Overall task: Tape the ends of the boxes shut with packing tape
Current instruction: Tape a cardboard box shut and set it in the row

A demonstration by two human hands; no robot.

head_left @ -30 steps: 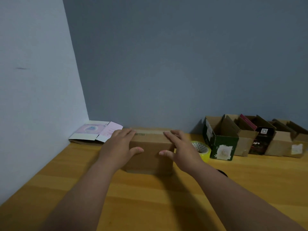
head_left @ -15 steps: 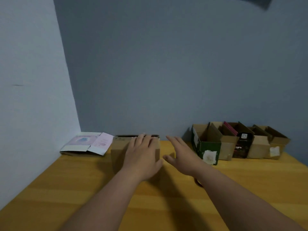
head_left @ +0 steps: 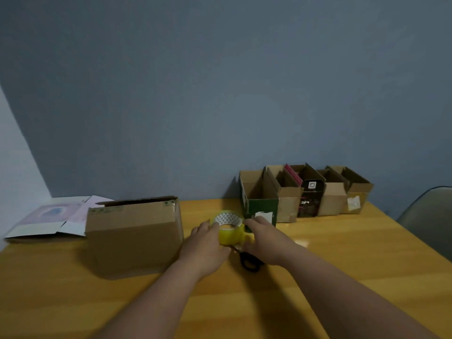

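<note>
A yellow roll of packing tape (head_left: 229, 230) sits on the wooden table (head_left: 342, 260) between my hands. My left hand (head_left: 208, 243) grips its left side, fingers curled round the rim. My right hand (head_left: 265, 238) holds its right side. A closed brown cardboard box (head_left: 133, 234) stands to the left of my left hand, with old tape scraps along its top edge. Black scissors (head_left: 249, 263) lie just below the roll, partly under my right hand.
A row of several open small boxes (head_left: 305, 194), one green and one black, lines the back wall at right. A flattened white and pink carton (head_left: 51, 216) lies at back left. A grey chair (head_left: 430, 221) stands past the table's right edge.
Both hands have left the brown box and moved right onto the tape roll. The box now stands further left, apart from my hands.
</note>
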